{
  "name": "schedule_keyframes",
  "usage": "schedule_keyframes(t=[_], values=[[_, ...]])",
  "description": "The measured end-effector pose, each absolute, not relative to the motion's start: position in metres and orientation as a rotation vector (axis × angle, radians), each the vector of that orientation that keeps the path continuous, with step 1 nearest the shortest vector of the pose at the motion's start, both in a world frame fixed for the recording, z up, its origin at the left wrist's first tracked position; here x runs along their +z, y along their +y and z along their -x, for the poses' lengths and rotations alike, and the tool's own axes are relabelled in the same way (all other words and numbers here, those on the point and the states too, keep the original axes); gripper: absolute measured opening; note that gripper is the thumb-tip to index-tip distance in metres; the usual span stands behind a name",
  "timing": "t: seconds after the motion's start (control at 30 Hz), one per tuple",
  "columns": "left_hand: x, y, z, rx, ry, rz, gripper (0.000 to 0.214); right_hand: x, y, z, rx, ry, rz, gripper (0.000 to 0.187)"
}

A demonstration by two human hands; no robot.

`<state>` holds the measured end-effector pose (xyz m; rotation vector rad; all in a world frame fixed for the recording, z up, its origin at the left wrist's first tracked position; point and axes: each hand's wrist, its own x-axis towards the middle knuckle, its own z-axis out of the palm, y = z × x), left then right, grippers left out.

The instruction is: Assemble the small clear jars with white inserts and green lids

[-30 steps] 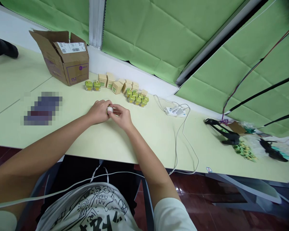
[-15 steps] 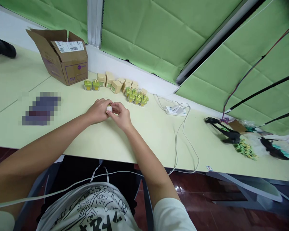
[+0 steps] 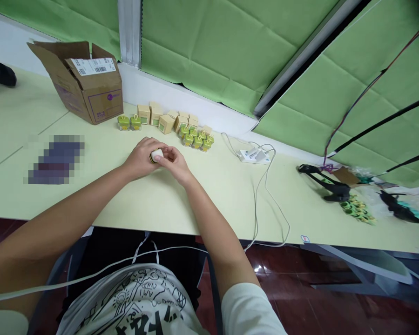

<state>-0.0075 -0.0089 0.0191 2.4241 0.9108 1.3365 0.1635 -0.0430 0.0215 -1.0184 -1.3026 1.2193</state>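
Between both hands, just above the table, is a small white rounded piece with a dark and yellow edge; its exact kind cannot be made out. My left hand is closed around its left side. The thumb and fingers of my right hand pinch it from the right, and part of it is hidden behind them. Beyond the hands stand small green-lidded clear containers with loops, in a cluster, and a pair of similar green-lidded containers further left.
Several small tan boxes line the wall side. An open cardboard carton stands back left, near a blurred-out patch. A power strip with white cables lies right of the hands. Black tools and green pieces lie far right.
The held piece has been turned in my fingers, so more of its white face and its dark-yellow edge show. The whole view has shifted slightly.
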Motion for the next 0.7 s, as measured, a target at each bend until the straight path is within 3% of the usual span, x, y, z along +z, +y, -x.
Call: schedule_keyframes(t=[0.23, 0.43, 0.7], values=[[0.019, -0.009, 0.007, 1.386, 0.852, -2.36, 0.03, 0.023, -0.044, -0.164, 1.357, -1.22, 0.937, 0.058], [0.015, -0.006, 0.008, 1.349, 0.836, -2.385, 0.043, 0.022, -0.042, -0.161, 1.364, -1.165, 0.978, 0.06], [0.013, -0.004, 0.011, 1.299, 0.851, -2.436, 0.046, 0.025, -0.051, -0.149, 1.14, -1.33, 1.086, 0.058]])
